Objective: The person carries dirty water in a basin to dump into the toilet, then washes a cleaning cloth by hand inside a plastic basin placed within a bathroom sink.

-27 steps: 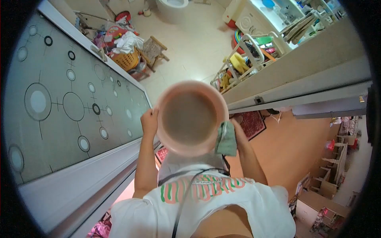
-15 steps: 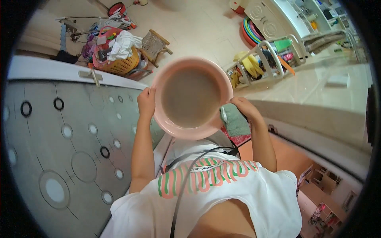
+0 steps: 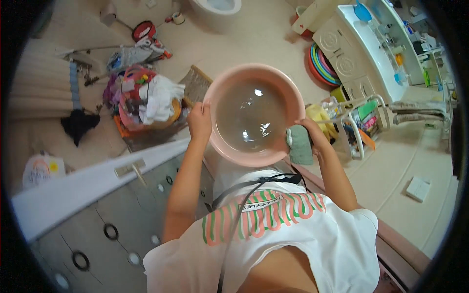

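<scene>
A round pink basin (image 3: 249,159) of cloudy greyish water (image 3: 244,110) is held out in front of my body. My left hand (image 3: 199,122) is closed on its left rim, the thumb over the edge. On the opposite side my right hand (image 3: 313,134) is closed on the rim, and also has a folded grey-green cloth (image 3: 300,149) that hangs against the basin's outer wall. Light glints off the water. Some of my right fingers are hidden behind the cloth and rim.
At left stands a patterned grey door (image 3: 127,215) with a metal handle (image 3: 134,171). Beyond are a heaped laundry basket (image 3: 132,105), a small woven stool (image 3: 198,83) and a toilet (image 3: 217,7). On the right are a white rack (image 3: 359,132), stacked colourful basins (image 3: 317,63) and a sink cabinet (image 3: 347,49).
I have moved forward with the basin past the door, and more of the bathroom shows. The door handle now lies lower in view. Both hands keep their grip, and bright reflections now show on the water.
</scene>
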A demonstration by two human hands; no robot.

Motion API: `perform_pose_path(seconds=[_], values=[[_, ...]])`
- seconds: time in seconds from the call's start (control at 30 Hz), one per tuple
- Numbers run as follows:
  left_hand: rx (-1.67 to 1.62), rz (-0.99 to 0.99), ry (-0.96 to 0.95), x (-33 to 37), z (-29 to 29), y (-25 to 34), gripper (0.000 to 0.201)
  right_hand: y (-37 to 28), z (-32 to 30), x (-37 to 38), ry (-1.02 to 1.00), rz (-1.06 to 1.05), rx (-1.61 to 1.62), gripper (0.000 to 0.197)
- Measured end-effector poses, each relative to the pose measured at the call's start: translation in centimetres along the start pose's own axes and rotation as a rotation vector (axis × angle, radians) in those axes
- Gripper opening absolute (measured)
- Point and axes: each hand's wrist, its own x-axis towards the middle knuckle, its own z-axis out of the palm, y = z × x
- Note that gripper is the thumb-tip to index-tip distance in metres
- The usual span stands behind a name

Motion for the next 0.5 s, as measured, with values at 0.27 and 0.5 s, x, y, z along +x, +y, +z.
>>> perform_pose_path(seconds=[0.27,0.5], values=[[-0.073,0.103,-0.133,17.7,3.8,3.4,0.04,-8.2,1.4,13.3,0.021,0.406,0.099,0.03],[-0.067,0.165,-0.179,31.6,9.6,7.8,0.033,-13.4,-1.1,28.1,-0.171,0.571,0.046,0.021]])
